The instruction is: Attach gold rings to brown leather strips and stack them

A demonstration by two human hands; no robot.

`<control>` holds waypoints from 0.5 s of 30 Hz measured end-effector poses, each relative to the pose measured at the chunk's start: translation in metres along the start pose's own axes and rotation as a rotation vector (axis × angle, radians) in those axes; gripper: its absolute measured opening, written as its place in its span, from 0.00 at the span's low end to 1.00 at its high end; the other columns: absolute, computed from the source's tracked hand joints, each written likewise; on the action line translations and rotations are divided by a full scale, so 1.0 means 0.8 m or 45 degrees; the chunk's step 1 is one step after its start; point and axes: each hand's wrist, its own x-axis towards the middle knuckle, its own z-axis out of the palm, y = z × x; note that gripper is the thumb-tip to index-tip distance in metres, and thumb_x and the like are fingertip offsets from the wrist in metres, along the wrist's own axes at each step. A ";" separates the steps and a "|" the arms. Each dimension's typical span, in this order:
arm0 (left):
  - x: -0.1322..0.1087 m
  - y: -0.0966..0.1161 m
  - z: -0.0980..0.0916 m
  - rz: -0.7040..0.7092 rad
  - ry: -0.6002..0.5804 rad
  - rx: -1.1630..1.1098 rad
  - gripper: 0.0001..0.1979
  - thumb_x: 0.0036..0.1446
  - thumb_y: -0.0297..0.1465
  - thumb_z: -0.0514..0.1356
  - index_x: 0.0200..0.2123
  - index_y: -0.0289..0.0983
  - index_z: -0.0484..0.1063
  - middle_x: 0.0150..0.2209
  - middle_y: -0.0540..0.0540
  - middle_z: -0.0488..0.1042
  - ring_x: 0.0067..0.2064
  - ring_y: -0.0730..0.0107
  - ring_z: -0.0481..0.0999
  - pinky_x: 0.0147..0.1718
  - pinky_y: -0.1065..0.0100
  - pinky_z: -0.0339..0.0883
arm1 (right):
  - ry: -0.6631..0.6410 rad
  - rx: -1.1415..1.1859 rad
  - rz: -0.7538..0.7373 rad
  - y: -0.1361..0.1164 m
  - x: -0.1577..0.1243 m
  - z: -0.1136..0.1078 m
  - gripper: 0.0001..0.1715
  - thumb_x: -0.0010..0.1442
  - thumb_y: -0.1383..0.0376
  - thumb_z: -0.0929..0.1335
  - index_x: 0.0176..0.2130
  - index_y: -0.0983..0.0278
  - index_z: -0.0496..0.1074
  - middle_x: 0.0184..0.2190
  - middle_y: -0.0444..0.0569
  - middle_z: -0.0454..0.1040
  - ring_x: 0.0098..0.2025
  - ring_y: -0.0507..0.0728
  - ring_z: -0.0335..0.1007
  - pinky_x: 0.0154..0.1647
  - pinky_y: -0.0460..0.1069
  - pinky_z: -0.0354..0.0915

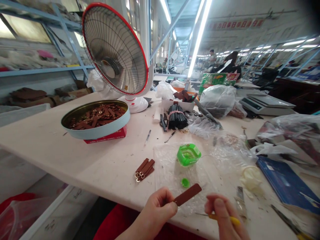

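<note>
A flat brown leather tab (pixel 189 194) with a rounded end is pinched between the thumb and fingers of my left hand (pixel 162 203). To its right, my right hand (pixel 222 210) is closed around a thin tool with a yellow handle (pixel 235 220). The tool's fine metal tip points left, apart from the tab; its exact kind is unclear. Beyond my hands stand a green plastic tub (pixel 188 156) and a small green cap (pixel 185 182), both on a clear plastic sheet (pixel 165 173). Left of the sheet lies a small stack of brown leather tabs (pixel 147 166) with gold-coloured rings.
A round tin (pixel 100 132) full of brown tabs rests on a red box (pixel 112 135). Behind it is a red-rimmed fan-shaped heater (pixel 117 56). Pens (pixel 147 137), bundled black strips (pixel 177 118), plastic bags (pixel 217 100), a blue folder (pixel 287 183) and scissors (pixel 287 220) lie around.
</note>
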 end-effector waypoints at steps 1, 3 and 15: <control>-0.001 0.001 0.001 -0.008 -0.027 0.028 0.05 0.39 0.29 0.54 0.20 0.37 0.58 0.18 0.57 0.54 0.23 0.78 0.50 0.23 0.72 0.43 | -0.089 -0.066 0.027 0.001 -0.006 0.007 0.19 0.56 0.48 0.64 0.32 0.60 0.71 0.20 0.41 0.65 0.25 0.54 0.59 0.27 0.47 0.56; -0.003 0.003 0.003 -0.004 -0.063 0.085 0.06 0.40 0.30 0.55 0.21 0.37 0.58 0.18 0.56 0.55 0.23 0.78 0.51 0.22 0.72 0.44 | -0.313 -0.107 0.080 0.003 -0.015 0.022 0.21 0.56 0.47 0.63 0.29 0.61 0.69 0.18 0.40 0.62 0.22 0.53 0.56 0.23 0.47 0.53; -0.003 -0.016 -0.002 0.119 -0.013 0.277 0.03 0.45 0.27 0.52 0.23 0.37 0.58 0.21 0.55 0.58 0.24 0.76 0.57 0.24 0.73 0.51 | -0.493 -0.063 0.136 0.016 -0.023 0.047 0.10 0.50 0.59 0.66 0.27 0.64 0.72 0.21 0.43 0.67 0.25 0.54 0.59 0.26 0.47 0.56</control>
